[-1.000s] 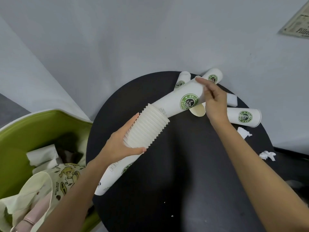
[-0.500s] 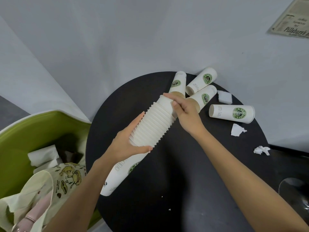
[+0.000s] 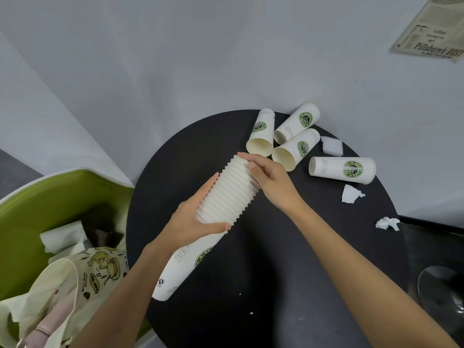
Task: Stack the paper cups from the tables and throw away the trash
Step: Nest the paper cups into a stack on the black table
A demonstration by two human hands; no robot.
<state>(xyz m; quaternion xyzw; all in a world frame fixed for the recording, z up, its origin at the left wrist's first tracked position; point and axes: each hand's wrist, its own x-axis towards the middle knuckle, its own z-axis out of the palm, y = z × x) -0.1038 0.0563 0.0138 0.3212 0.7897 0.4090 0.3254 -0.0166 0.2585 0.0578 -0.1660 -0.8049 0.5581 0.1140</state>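
Observation:
A long stack of white paper cups [image 3: 229, 194] slants over the round black table [image 3: 288, 272], rims toward the upper right. My left hand [image 3: 194, 222] grips the stack at its middle. My right hand [image 3: 270, 182] rests on the stack's open top end, fingers curled over the uppermost rim. Several loose cups with green logos lie on their sides at the table's far edge: one [image 3: 261, 131] by the wall, another [image 3: 297, 125], a third [image 3: 295, 149] just past my right hand, a fourth [image 3: 342, 170] to the right.
A white tissue pad [image 3: 331, 146] and two crumpled paper scraps [image 3: 351, 194], [image 3: 388, 223] lie on the table's right side. A green chair [image 3: 37, 217] at the left holds a cream tote bag [image 3: 82, 277]. The grey wall runs right behind the table.
My right hand pushed a logo cup down into the stack's top; the cup is now sunk in and the hand sits at the stack's rim. My left hand kept its grip.

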